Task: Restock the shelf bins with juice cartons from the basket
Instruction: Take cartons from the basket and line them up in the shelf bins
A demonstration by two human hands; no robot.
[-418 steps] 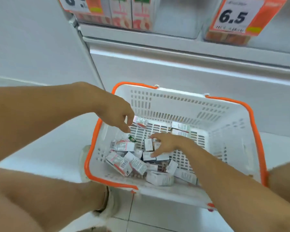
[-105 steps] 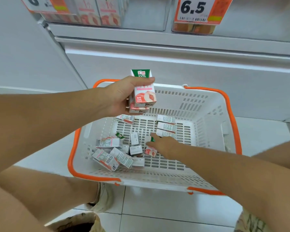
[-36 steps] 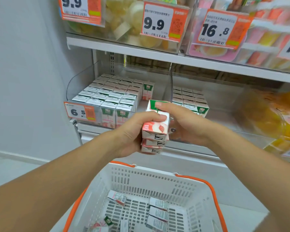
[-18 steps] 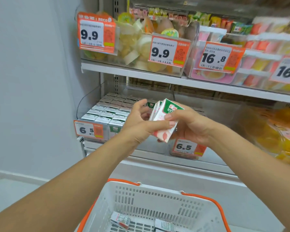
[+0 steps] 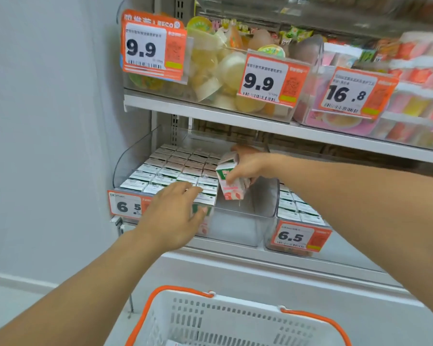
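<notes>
Left to right: the left hand [image 5: 171, 216], fingers extended and holding nothing, rests against the front cartons of the nearly full left bin [image 5: 133, 156], while the right hand [image 5: 248, 166] grasps a tilted juice carton [image 5: 229, 183] above the bin's one vacant column at its right side. That gap is bounded by stacked cartons and the clear divider wall [image 5: 270, 196], leaving room judged adequate for a vertical descent. The basket [image 5: 225, 318] below shows a little stock at its bottom edge, so restocking appears unfinished.
</notes>
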